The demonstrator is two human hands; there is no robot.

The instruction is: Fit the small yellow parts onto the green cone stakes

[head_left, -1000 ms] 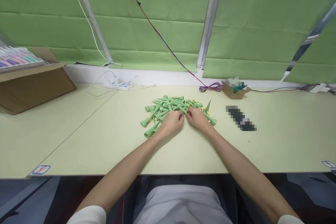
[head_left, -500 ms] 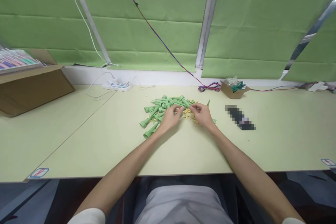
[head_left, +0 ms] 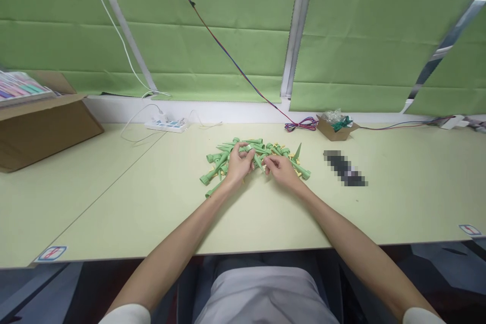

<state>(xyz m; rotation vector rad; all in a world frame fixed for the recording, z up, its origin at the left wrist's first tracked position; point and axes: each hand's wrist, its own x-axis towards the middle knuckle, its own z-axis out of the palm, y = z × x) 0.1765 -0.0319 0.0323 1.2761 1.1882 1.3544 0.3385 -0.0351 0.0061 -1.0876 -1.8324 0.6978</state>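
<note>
My left hand is closed around a green plastic watering spike, whose pointed end slants down toward my right hand. The fingers of my right hand are pinched together beside that tip; whatever they hold, if anything, is too small to make out. Behind and around both hands spreads a pile of similar green spikes with capped ends, partly covered by my hands. Small yellow pieces lie among them. One spike on the right points upward.
At the left stands a cardboard box of coloured pens. A power strip, coiled red-blue wire and a small carton line the back edge. A dark blurred object lies to the right.
My left hand now has a green spike held up, tilted toward the right hand. My right hand has drawn slightly back toward me and left, uncovering spikes on the right of the pile.
</note>
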